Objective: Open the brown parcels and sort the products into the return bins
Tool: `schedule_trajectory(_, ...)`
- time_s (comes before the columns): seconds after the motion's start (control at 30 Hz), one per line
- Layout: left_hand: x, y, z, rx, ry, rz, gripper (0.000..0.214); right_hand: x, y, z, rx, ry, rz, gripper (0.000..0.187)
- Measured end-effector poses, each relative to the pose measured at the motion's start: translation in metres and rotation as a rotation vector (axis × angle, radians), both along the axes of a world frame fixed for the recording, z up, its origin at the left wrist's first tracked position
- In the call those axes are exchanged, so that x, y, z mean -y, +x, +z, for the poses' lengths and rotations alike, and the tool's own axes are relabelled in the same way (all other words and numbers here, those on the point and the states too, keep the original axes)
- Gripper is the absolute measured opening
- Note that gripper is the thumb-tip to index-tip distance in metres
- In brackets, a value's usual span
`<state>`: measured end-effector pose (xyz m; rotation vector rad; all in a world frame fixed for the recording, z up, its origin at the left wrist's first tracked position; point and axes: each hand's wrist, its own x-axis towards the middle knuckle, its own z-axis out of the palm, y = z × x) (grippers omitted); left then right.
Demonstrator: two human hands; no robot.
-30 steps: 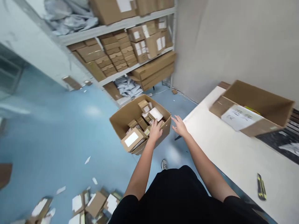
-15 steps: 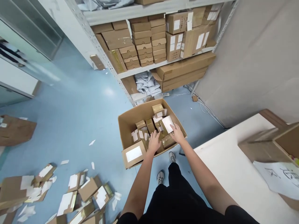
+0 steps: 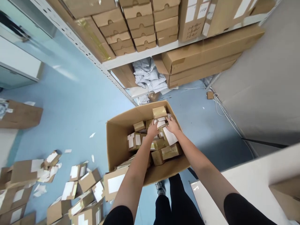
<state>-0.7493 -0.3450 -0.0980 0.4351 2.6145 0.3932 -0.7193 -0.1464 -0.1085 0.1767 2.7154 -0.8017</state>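
Note:
Below me stands a large open carton, filled with small taped cardboard boxes, many with white labels. My left hand reaches into it, fingers stretched forward at the left side of a small white-labelled box. Opposite, my right hand has its fingers apart by that box's right side; neither hand has visibly lifted anything. Just behind my fingers lies a taped box. Under my right wrist is a box with a big white label. A wider labelled box sits at the carton's front left corner, partly behind my left forearm.
A metal shelf with stacked boxes and grey bags stands ahead. Cardboard boxes and paper scraps litter the blue floor at left. A white table is at right; cables run along the wall.
Both hands have moved deeper into the carton, toward its far side, away from the front boxes. The view has come closer to the carton and shelf.

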Motion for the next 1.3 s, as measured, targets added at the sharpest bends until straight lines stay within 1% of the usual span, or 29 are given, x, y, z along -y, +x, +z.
schedule_trajectory(0.13, -0.009, -0.045, -0.050, 0.024, 0.004, 0.055, 0.078, 0.004, -0.055, -0.052, 0.020, -0.008, 0.002, 0.080)
schedule_trajectory(0.23, -0.015, -0.072, -0.081, 0.026, 0.040, 0.166, 0.078, 0.006, -0.084, -0.082, 0.052, 0.000, -0.023, 0.083)
schedule_trajectory(0.33, -0.025, -0.088, -0.105, 0.017, 0.117, 0.254, 0.080, 0.007, -0.097, -0.099, 0.127, 0.042, -0.048, 0.087)
schedule_trajectory(0.4, -0.032, -0.090, -0.114, -0.004, 0.178, 0.294, 0.081, 0.007, -0.098, -0.103, 0.119, 0.058, -0.051, 0.083)
schedule_trajectory(0.43, -0.035, -0.088, -0.116, -0.023, 0.200, 0.317, 0.081, 0.008, -0.096, -0.103, 0.097, 0.065, -0.054, 0.079)
schedule_trajectory(0.5, -0.040, -0.080, -0.113, -0.076, 0.215, 0.369, 0.079, 0.008, -0.090, -0.098, 0.050, 0.084, -0.059, 0.073)
schedule_trajectory(0.57, -0.040, -0.067, -0.101, -0.144, 0.202, 0.419, 0.075, 0.010, -0.082, -0.087, 0.004, 0.100, -0.045, 0.070)
schedule_trajectory(0.63, -0.036, -0.052, -0.083, -0.211, 0.198, 0.453, 0.070, 0.014, -0.070, -0.071, -0.053, 0.096, -0.023, 0.070)
schedule_trajectory(0.73, -0.026, -0.024, -0.049, -0.290, 0.244, 0.477, 0.066, 0.023, -0.041, -0.043, -0.165, 0.051, -0.012, 0.072)
schedule_trajectory(0.8, -0.017, 0.002, -0.025, -0.331, 0.281, 0.473, 0.064, 0.032, -0.012, -0.023, -0.220, 0.022, -0.031, 0.075)
schedule_trajectory(0.9, -0.004, 0.050, 0.006, -0.334, 0.299, 0.435, 0.059, 0.048, 0.046, 0.005, -0.218, 0.023, -0.118, 0.075)
schedule_trajectory(1.0, 0.009, 0.100, 0.028, -0.278, 0.335, 0.393, 0.058, 0.065, 0.114, 0.024, -0.161, 0.042, -0.221, 0.071)
schedule_trajectory(1.07, 0.013, 0.127, 0.034, -0.237, 0.384, 0.350, 0.059, 0.074, 0.159, 0.029, -0.126, 0.050, -0.292, 0.069)
schedule_trajectory(1.1, 0.014, 0.137, 0.035, -0.212, 0.411, 0.316, 0.060, 0.077, 0.179, 0.030, -0.106, 0.047, -0.331, 0.068)
schedule_trajectory(1.17, 0.010, 0.150, 0.030, -0.148, 0.472, 0.231, 0.064, 0.079, 0.214, 0.028, -0.028, 0.049, -0.421, 0.064)
schedule_trajectory(1.23, 0.003, 0.160, 0.017, -0.055, 0.513, 0.146, 0.069, 0.079, 0.238, 0.024, 0.111, 0.083, -0.481, 0.057)
schedule_trajectory(1.3, -0.002, 0.173, -0.003, 0.079, 0.471, 0.096, 0.073, 0.078, 0.251, 0.018, 0.273, 0.149, -0.480, 0.044)
